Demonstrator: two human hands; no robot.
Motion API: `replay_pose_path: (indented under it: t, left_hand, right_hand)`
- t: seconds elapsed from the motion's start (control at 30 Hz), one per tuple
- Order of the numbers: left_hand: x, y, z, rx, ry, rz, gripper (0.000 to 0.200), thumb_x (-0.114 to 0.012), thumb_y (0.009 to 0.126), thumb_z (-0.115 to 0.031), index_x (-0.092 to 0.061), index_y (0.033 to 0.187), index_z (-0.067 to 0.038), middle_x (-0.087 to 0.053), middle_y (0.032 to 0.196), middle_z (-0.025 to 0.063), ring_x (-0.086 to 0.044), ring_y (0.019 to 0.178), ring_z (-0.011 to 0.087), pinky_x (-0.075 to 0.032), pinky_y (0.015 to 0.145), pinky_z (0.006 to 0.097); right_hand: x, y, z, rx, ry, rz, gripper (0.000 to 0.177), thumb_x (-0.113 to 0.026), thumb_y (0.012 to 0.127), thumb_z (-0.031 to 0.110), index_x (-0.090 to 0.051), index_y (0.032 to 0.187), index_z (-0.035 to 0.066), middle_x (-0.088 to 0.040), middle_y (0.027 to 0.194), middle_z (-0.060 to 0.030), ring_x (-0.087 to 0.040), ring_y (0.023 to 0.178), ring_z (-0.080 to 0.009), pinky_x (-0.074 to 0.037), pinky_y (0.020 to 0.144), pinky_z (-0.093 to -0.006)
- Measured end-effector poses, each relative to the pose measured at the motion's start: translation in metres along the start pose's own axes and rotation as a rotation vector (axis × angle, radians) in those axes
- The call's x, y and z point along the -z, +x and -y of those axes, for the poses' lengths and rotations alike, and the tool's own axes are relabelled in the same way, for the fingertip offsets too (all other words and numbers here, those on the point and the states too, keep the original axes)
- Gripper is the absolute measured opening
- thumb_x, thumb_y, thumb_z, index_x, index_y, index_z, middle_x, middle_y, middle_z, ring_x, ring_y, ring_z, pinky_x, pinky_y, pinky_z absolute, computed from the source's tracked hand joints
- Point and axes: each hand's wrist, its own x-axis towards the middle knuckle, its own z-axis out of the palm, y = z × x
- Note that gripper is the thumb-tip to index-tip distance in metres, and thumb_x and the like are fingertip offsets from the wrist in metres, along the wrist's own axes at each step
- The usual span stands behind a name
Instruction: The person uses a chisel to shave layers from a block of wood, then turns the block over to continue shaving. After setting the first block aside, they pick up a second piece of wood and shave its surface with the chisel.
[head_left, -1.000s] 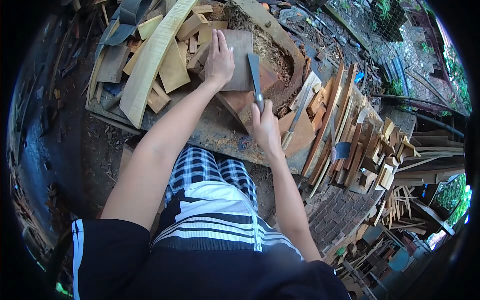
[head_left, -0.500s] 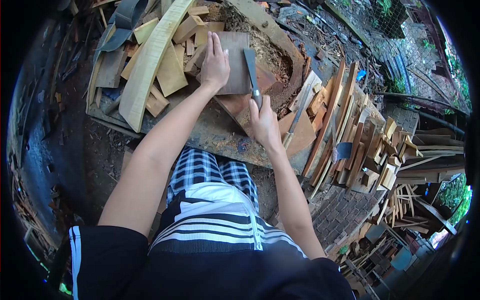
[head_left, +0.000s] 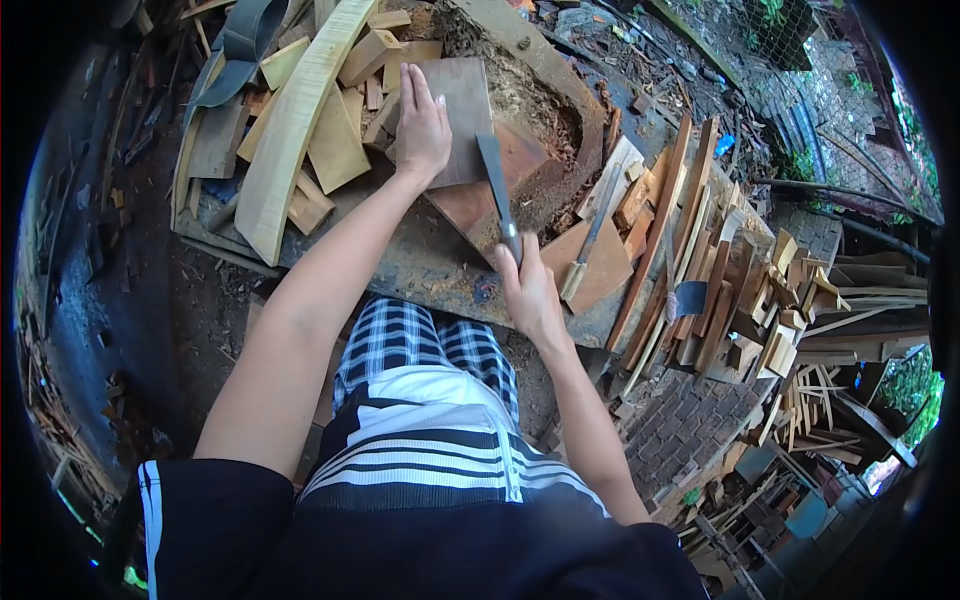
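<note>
A dark flat wooden board [head_left: 462, 110] lies on the workbench, over reddish-brown wood [head_left: 470, 208]. My left hand [head_left: 422, 130] rests on the board's left side, its fingers stretched out and pointing away from me. In my right hand [head_left: 528, 290] is the handle of a tool with a long, flat, dark blade [head_left: 492, 170]. The blade points away from me, and its tip is beside the board's right edge. Whether the blade touches the board I cannot tell.
A long curved pale plank [head_left: 300, 130] and wooden blocks [head_left: 368, 56] lie left of the board. Right of it are a second bladed tool [head_left: 594, 232], long strips [head_left: 655, 240] and a hatchet-like tool [head_left: 690, 298]. The workbench's edge [head_left: 440, 290] is nearest me.
My right hand has drawn the bladed tool back toward me, down along the board's right edge. The board and my left hand have shifted slightly to the left.
</note>
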Motion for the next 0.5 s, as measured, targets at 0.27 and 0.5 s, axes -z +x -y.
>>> replay_pose_path:
  t: [0.27,0.5]
  left_hand:
    - [0.002,-0.003,-0.001,-0.009,0.004,0.023,0.062,-0.040,0.103,-0.021,-0.013,0.151,0.008,-0.014,0.158,0.0269,-0.023,0.145,0.0405,-0.027,0.118,0.0420]
    - [0.001,-0.004,0.001,0.005,-0.006,0.018,0.062,-0.041,0.103,-0.022,-0.014,0.153,0.004,-0.015,0.159,0.0250,-0.022,0.146,0.0397,-0.027,0.118,0.0424]
  right_hand:
    - [0.005,0.056,0.023,0.002,0.074,-0.008,0.032,-0.047,0.101,0.035,-0.044,0.108,0.004,-0.062,0.071,-0.0239,-0.065,0.071,-0.0430,-0.047,0.064,-0.0509]
    - [0.001,0.011,-0.005,-0.021,0.089,0.024,0.030,-0.047,0.102,0.035,-0.044,0.108,0.005,-0.061,0.069,-0.0221,-0.065,0.069,-0.0416,-0.047,0.064,-0.0497]
